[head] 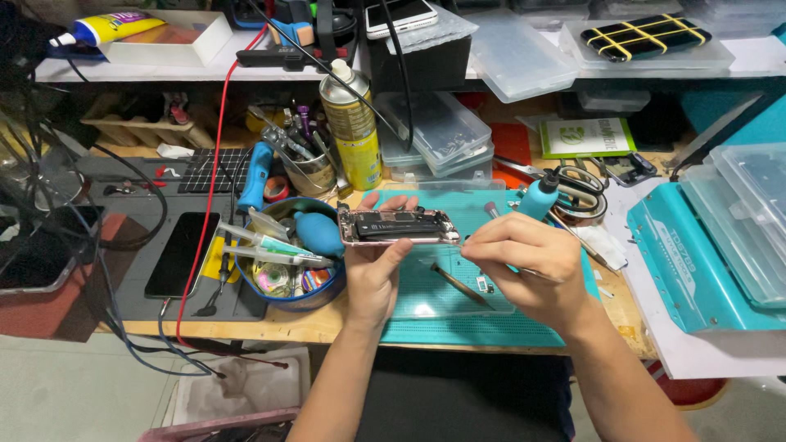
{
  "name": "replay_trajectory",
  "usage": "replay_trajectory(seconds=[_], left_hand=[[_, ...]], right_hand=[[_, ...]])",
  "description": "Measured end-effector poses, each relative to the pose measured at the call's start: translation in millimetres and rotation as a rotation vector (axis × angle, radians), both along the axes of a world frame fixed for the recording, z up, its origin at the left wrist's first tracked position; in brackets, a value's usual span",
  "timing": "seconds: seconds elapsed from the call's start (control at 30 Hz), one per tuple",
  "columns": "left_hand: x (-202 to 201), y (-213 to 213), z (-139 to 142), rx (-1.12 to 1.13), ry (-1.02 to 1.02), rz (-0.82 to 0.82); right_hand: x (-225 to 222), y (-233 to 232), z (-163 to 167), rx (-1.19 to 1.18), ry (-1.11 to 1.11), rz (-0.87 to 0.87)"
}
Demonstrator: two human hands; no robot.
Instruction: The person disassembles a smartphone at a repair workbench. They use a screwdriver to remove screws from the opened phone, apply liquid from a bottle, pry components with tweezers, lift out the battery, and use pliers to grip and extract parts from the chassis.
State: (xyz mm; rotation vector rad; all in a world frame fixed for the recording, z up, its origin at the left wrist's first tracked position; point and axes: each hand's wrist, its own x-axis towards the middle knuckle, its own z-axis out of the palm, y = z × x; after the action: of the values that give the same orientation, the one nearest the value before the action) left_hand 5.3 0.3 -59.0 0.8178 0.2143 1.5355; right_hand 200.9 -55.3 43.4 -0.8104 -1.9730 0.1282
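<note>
- Head view, nearest to us: our left hand [372, 274] grips the opened phone body [399, 226] by its left end, thumb on the near edge and fingers behind, holding it in the air above the clear tray [426, 299] on the teal mat [483, 331].
- Our right hand [524, 266] is pinched shut at the phone's right end; we cannot tell what fine tool, if any, sits between the fingertips. We judge that a slip here could gouge the exposed black battery or a connector.
- With only one hand carrying the phone, a loosened grip could drop it onto the tray, among the small parts and the brown-handled tool [458, 285].
- Just left, the blue bowl [282, 254] crowded with syringes could catch an elbow.
- Farther back, the yellow spray can [354, 127] stands upright by the cables; a snagged red wire [214, 164] might topple it.
</note>
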Motion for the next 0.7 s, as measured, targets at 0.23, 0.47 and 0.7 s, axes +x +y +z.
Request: replay_trajectory(seconds=[0.23,0.47,0.7], left_hand=[[-3,3,4,0.098,-0.001,-0.097],[4,3,0,0.114,-0.052,-0.061],[16,-2,-5,0.099,-0.096,0.062]], right_hand=[[-6,7,-5,0.065,-0.095,-0.013],[-15,8,-10,0.231,-0.182,-0.058],[-17,9,-15,0.340,-0.182,-0.031]])
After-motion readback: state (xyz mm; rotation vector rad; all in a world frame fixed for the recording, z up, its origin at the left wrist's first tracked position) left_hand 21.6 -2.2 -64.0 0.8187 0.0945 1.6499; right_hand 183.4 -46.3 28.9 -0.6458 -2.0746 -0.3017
